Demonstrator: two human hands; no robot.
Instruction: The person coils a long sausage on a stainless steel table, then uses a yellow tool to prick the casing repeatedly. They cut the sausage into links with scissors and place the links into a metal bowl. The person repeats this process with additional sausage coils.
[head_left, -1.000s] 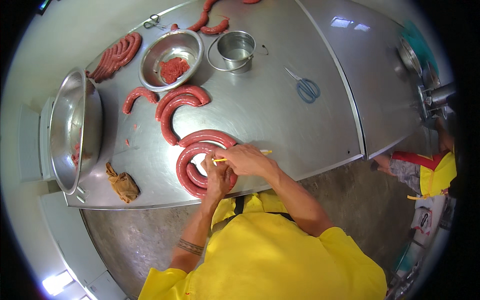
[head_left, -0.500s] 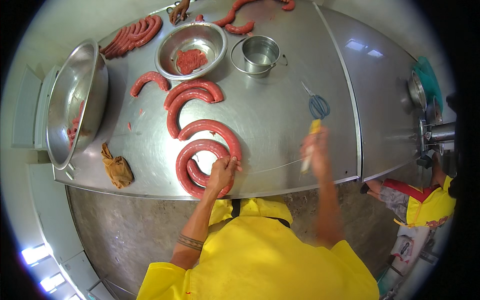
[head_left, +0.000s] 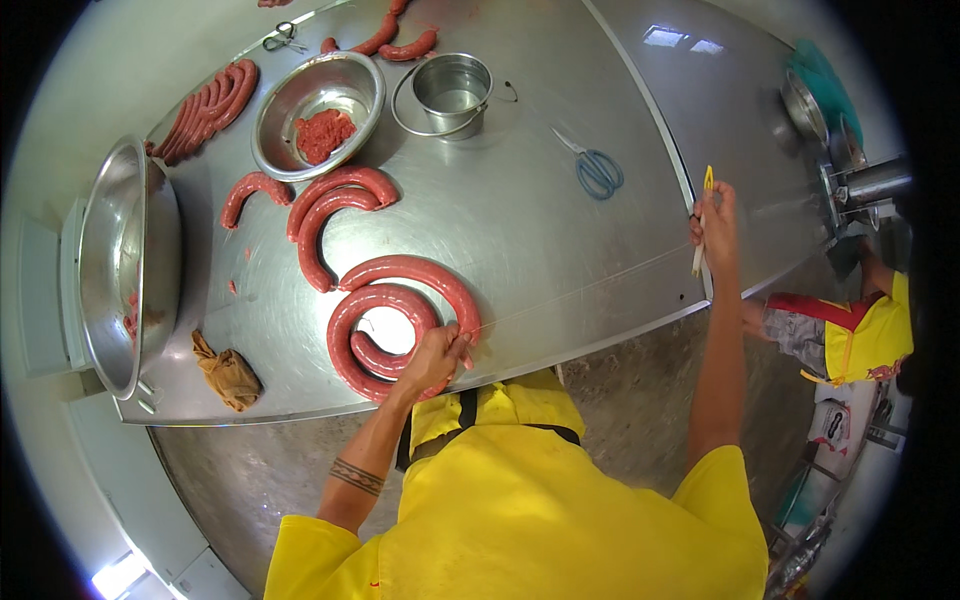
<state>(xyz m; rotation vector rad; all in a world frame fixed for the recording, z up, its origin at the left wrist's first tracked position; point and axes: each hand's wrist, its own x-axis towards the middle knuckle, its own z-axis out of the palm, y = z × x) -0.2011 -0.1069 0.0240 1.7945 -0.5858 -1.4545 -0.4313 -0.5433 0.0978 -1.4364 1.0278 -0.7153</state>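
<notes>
A long red sausage (head_left: pixel 343 335) lies coiled at the table's near edge. My left hand (head_left: pixel 433 360) is closed around the right side of this coil. Out to the right, my right hand (head_left: pixel 716 222) is raised and closed on a slim white stick with a yellow end (head_left: pixel 709 180). A thin string (head_left: pixel 590 288) stretches taut between this stick and the sausage at my left fingers. Beyond the coil are more curved sausage lengths (head_left: pixel 312 235) and one short piece (head_left: pixel 250 190). Blue-handled scissors (head_left: pixel 599 175) lie open on the table, left of my right hand.
A steel bowl (head_left: pixel 262 125) holds minced meat, beside a small handled pail (head_left: pixel 452 88). A large tilted basin (head_left: pixel 160 270) stands left, near a brown cloth (head_left: pixel 228 372). Linked sausages (head_left: pixel 205 112) lie at the far left. Another person (head_left: pixel 850 330) stands at right.
My right hand has moved right and away from the coil, drawing the string out longer. My left hand keeps its hold on the sausage. The view has shifted; the other person's hand has left the far scissors.
</notes>
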